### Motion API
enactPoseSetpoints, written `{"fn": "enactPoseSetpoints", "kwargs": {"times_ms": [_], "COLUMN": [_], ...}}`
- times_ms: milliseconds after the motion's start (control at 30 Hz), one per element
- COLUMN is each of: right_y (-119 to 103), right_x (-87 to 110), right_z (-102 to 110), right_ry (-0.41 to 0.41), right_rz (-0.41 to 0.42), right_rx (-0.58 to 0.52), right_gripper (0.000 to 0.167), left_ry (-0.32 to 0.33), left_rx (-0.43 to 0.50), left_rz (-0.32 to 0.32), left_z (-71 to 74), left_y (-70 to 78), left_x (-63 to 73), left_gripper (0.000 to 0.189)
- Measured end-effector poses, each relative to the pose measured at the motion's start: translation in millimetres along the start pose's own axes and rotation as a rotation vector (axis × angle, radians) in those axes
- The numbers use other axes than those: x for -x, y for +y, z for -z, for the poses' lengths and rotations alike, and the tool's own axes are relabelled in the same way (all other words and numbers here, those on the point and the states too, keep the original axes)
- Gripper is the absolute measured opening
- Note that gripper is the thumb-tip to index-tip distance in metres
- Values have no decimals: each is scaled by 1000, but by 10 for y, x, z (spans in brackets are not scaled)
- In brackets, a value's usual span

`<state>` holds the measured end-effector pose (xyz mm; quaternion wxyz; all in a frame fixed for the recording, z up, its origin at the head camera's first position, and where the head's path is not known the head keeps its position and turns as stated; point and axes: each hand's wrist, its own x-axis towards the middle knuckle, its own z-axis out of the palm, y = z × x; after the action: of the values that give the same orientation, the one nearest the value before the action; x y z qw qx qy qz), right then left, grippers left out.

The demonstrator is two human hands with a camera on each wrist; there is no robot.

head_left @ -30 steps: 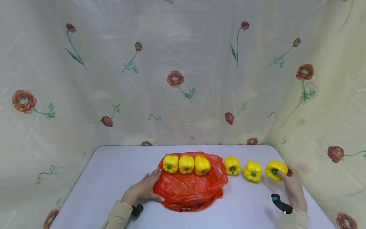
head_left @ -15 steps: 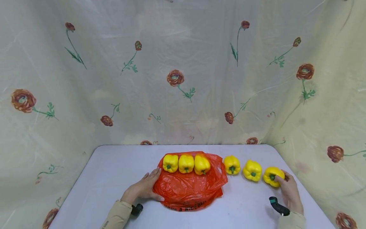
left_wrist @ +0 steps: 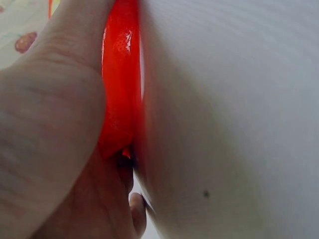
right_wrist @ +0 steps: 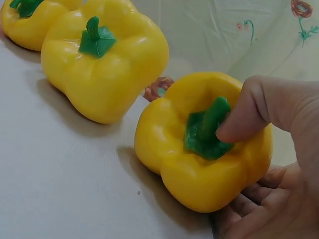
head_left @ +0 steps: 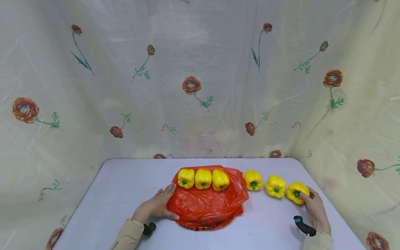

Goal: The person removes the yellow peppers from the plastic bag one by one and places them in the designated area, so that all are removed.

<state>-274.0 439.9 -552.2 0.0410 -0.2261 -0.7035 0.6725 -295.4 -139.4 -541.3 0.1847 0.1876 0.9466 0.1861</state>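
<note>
Near the right edge of the table, my right hand [head_left: 316,208] holds a yellow bell pepper [head_left: 293,189]. In the right wrist view the thumb lies against the green stem of this pepper [right_wrist: 172,159], with the fingers behind it. My left hand [head_left: 157,205] rests with straight fingers on the left side of a red plastic bag [head_left: 206,208]. The left wrist view shows the red bag [left_wrist: 119,74] beside the palm, close over the white tabletop. Along the bag's far part stand three yellow peppers [head_left: 203,177] in a row.
Two more yellow peppers, one by the bag [head_left: 251,177] and another farther right [head_left: 273,184], continue the row across the white table [head_left: 131,184]. A flowered plastic sheet [head_left: 200,135] hangs behind and at both sides.
My right hand has brought its pepper down, nearer to me and slightly left, toward the end of the row. The left hand and the bag have stayed where they were.
</note>
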Motion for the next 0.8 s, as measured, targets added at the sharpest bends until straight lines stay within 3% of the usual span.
{"fn": "enactPoseSetpoints", "kwargs": {"times_ms": [400,800], "right_y": [-37,-80], "right_x": [33,32], "right_z": [12,29], "right_ry": [-43,-117], "right_rz": [-19,-31], "right_rx": [4,-58], "right_gripper": [83,80], "left_ry": [13,12], "left_rx": [5,-2], "left_rz": [-42,-41], "left_z": [-18,-26], "left_y": [-28,-29], "left_x": [1,2], "left_gripper": [126,126]}}
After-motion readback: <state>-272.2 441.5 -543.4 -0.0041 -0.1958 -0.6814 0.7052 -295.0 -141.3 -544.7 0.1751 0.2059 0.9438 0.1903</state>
